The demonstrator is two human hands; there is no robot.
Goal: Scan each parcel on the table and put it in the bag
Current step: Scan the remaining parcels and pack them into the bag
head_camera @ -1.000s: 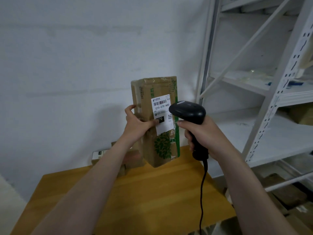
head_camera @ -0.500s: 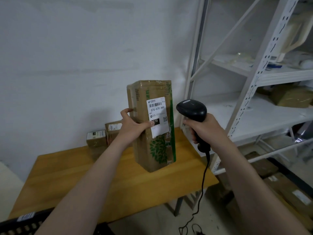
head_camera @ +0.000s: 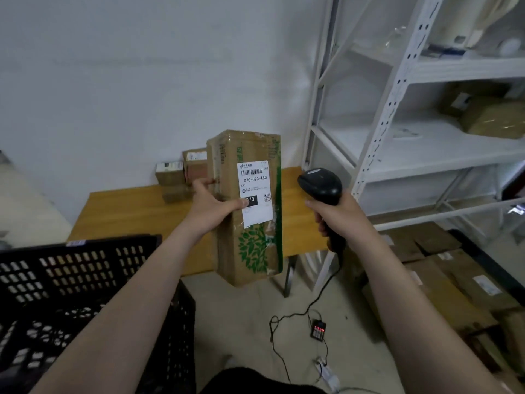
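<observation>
**Desk:** What is shown in the head view?

**Caption:** A tall cardboard parcel (head_camera: 255, 251) is held upright over the near edge of a wooden table (head_camera: 127, 211). Its white shipping label (head_camera: 257, 180), marked 070-070-A80, is turned toward the camera. A green leaf print is seen on the lower front.

**Desk:** How are the hands occupied?

**Caption:** The parcel is gripped at its left edge by the left hand (head_camera: 211, 207). The fingers are wrapped behind the box, and the thumb is laid across the front onto the label's black band. A black barcode scanner (head_camera: 319, 183) is clasped by its handle in the right hand (head_camera: 338, 214), with the fingers curled round the grip. The scanner head is raised just right of the parcel and apart from it. Whether the trigger is pressed cannot be told.

**Desk:** What else is on the table?

**Caption:** A small labelled box (head_camera: 169, 177) and a brown box (head_camera: 196, 166) are set at the far edge against the white wall, partly hidden by the held parcel.

**Desk:** And the surroundings?

**Caption:** A black perforated crate (head_camera: 71, 280) is seen at near left. White metal shelving (head_camera: 397, 109) is pictured at right, with brown packages (head_camera: 494, 118) lying on one shelf. The scanner cable (head_camera: 324, 291) is trailed to the floor, beside a small charger (head_camera: 318, 329) lit red. Cardboard boxes (head_camera: 443, 282) are piled on the floor at right.
</observation>
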